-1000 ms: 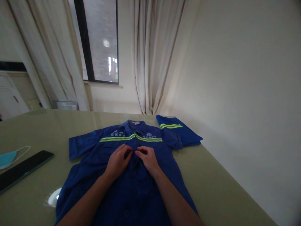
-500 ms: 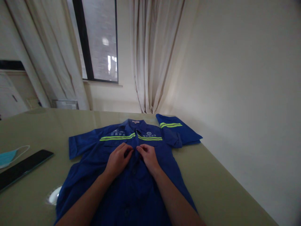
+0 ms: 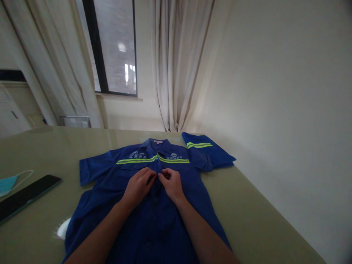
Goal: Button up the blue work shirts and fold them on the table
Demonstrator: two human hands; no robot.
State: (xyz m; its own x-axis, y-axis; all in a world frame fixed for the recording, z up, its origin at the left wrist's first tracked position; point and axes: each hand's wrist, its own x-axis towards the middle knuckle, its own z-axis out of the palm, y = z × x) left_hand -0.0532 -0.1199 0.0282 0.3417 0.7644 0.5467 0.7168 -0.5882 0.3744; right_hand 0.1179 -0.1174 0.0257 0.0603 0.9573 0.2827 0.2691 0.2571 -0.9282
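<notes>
A blue short-sleeved work shirt point(image 3: 107, 198) lies face up, its collar pointing away from me and a yellow-green reflective stripe across the chest. My left hand point(image 3: 139, 185) pinches the front placket just below the stripe. Right beside it, my right hand point(image 3: 172, 184) has thumb and forefinger closed on the same placket from the other side. The fingertips of both hands nearly meet at the shirt's centre line. Whatever button lies between them is hidden by the fingers. Lower down the front, dark buttons show faintly.
A folded blue garment point(image 3: 211, 152) with a reflective stripe lies by the shirt's right sleeve. On the left of the table point(image 3: 247, 220) are a black phone point(image 3: 30, 196) and a light-blue face mask point(image 3: 7, 185). A wall point(image 3: 297, 128) runs along the right edge.
My right hand's thumb and fingertips have shifted slightly left, closer to my left fingers, and the lifted placket edge sits flatter. My left hand stays almost in place.
</notes>
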